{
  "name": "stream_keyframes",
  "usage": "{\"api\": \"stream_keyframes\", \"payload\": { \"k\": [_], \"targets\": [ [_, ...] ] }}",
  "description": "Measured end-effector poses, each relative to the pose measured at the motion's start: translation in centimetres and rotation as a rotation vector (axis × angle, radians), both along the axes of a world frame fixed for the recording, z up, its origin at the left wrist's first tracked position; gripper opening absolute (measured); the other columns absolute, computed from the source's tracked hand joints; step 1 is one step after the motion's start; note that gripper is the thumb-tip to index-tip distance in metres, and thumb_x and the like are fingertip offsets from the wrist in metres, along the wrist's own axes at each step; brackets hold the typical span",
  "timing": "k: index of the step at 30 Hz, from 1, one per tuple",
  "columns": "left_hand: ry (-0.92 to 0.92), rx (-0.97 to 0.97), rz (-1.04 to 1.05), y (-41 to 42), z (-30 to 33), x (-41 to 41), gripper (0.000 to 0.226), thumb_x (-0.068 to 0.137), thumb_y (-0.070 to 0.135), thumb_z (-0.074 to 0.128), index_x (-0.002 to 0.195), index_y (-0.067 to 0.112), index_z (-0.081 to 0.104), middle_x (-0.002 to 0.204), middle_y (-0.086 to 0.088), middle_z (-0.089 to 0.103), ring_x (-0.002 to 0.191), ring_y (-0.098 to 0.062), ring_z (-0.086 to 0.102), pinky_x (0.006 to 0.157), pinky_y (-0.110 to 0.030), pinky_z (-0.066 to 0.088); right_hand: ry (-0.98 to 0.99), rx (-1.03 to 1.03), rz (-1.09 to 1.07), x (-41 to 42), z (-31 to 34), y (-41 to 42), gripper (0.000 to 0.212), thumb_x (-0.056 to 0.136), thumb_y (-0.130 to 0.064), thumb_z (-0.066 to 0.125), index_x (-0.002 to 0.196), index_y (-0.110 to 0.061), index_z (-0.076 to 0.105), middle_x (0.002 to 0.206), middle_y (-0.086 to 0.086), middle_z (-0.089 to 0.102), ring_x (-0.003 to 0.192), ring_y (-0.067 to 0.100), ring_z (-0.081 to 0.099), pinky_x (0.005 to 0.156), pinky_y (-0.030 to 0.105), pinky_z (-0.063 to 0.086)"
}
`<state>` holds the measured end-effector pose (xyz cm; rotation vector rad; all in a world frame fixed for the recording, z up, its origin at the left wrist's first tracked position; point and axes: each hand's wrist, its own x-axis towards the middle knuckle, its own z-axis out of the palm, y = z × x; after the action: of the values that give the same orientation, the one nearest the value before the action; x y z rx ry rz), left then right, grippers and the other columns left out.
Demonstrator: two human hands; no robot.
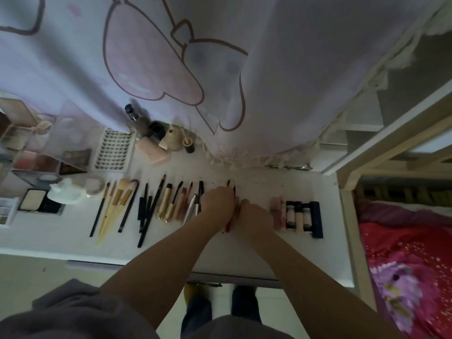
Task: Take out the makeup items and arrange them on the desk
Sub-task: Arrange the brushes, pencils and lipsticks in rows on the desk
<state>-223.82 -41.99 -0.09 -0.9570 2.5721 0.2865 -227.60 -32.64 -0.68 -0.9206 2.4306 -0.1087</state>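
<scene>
Makeup items lie in rows on the white desk point(256, 245). Brushes point(115, 206) lie at the left, then black pencils point(145, 211), then gold and pink tubes point(171, 204). My left hand point(217, 201) and my right hand point(254, 216) meet at the desk's middle, fingers curled over a bundle of thin pencils; dark tips point(231, 185) stick out beyond them and a red end point(228, 226) shows below. To the right of my hands stand pink tubes point(277, 211) and small foundation bottles point(300, 215) in a row.
A printed curtain point(183, 69) hangs over the desk's back edge. Bottles and jars point(156, 133), a lash tray point(113, 150), palettes point(49, 165) and a compact point(39, 200) fill the back left. A bed point(411, 253) with a pink cover stands at the right.
</scene>
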Motion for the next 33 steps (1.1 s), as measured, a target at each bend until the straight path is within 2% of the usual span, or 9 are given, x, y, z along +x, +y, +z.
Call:
{"api": "stream_keyframes", "payload": {
  "k": [3,9,13,16,20,24,26,30,33],
  "targets": [
    [-0.015,-0.005,-0.022,-0.4,-0.4,0.0,0.034,0.097,0.035,0.04,0.089,0.009,0.06,0.089,-0.008,0.065,0.078,-0.025,0.064,0.054,-0.028,0.039,0.03,-0.002,0.04,0.1,0.0,-0.1,0.026,0.099,-0.032,0.035,0.101,-0.011,0.051,0.096,0.005,0.066,0.085,0.023,0.064,0.044,0.025,0.022],
    [0.175,0.021,-0.032,0.2,0.0,-0.1,0.03,0.098,0.036,0.036,0.094,0.014,0.056,0.093,-0.008,0.064,0.081,-0.026,0.062,0.057,-0.029,0.036,0.083,-0.093,-0.02,-3.1,1.9,1.4,0.029,0.099,-0.028,0.032,0.095,-0.009,0.054,0.095,0.01,0.066,0.077,0.023,0.057,0.07,0.032,0.038],
    [0.281,0.149,-0.11,5.2,-0.3,-1.1,0.023,0.097,0.037,0.036,0.093,0.016,0.044,0.092,-0.007,0.063,0.08,-0.028,0.062,0.056,-0.03,0.034,0.001,-0.088,-0.139,-8.2,3.3,3.5,0.023,0.097,-0.022,0.036,0.086,-0.007,0.05,0.09,0.015,0.062,0.076,0.026,0.053,0.064,0.029,0.037],
    [0.249,0.251,-0.017,8.2,-1.2,-2.2,0.033,0.098,0.043,0.033,0.102,0.012,0.046,0.096,-0.007,0.064,0.081,-0.029,0.063,0.06,-0.031,0.037,-0.065,-0.014,-0.108,-9.6,3.2,3.9,0.019,0.094,-0.021,0.04,0.083,-0.009,0.049,0.078,0.004,0.054,0.073,0.02,0.05,0.057,0.027,0.035],
    [0.208,0.276,0.111,8.8,-1.4,-3.5,0.034,0.093,0.046,0.041,0.093,0.014,0.05,0.093,-0.005,0.065,0.081,-0.025,0.064,0.061,-0.028,0.039,-0.09,-0.019,-0.086,-9.7,2.2,3.9,0.018,0.093,-0.023,0.041,0.082,-0.01,0.047,0.077,0.004,0.05,0.072,0.02,0.049,0.058,0.028,0.034],
    [0.207,0.344,0.154,8.5,-1.2,-3.3,0.032,0.092,0.042,0.045,0.095,0.011,0.054,0.097,-0.007,0.066,0.086,-0.024,0.064,0.066,-0.029,0.042,-0.12,-0.032,-0.061,-9.5,1.8,3.8,0.028,0.096,-0.033,0.04,0.082,-0.01,0.048,0.077,0.004,0.052,0.073,0.02,0.05,0.062,0.028,0.036],
    [0.264,0.353,0.146,8.3,-0.8,-2.5,0.032,0.093,0.043,0.045,0.09,0.012,0.051,0.093,-0.008,0.065,0.082,-0.026,0.063,0.064,-0.03,0.041,-0.134,-0.023,-0.054,-9.5,2.3,3.6,0.04,0.096,-0.04,0.039,0.073,-0.01,0.049,0.068,0.002,0.052,0.069,0.021,0.053,0.06,0.028,0.036],
    [0.393,0.155,-0.028,6.9,0.9,-0.3,0.031,0.096,0.039,0.041,0.095,0.01,0.052,0.091,-0.009,0.064,0.075,-0.031,0.063,0.057,-0.03,0.037,-0.299,-0.031,-0.07,-9.1,5.0,3.3,0.058,0.093,-0.055,0.036,0.06,-0.015,0.06,0.056,0.001,0.06,0.052,0.014,0.056,0.054,0.024,0.039],
    [0.555,0.141,-0.118,5.5,2.7,1.5,0.031,0.096,0.035,0.045,0.102,0.007,0.057,0.095,-0.01,0.062,0.077,-0.031,0.061,0.056,-0.033,0.037,-0.313,-0.084,-0.029,-8.6,7.5,2.7,0.06,0.093,-0.056,0.038,0.072,-0.009,0.07,0.059,-0.002,0.06,0.054,0.01,0.055,0.053,0.021,0.036]
  ]
}}
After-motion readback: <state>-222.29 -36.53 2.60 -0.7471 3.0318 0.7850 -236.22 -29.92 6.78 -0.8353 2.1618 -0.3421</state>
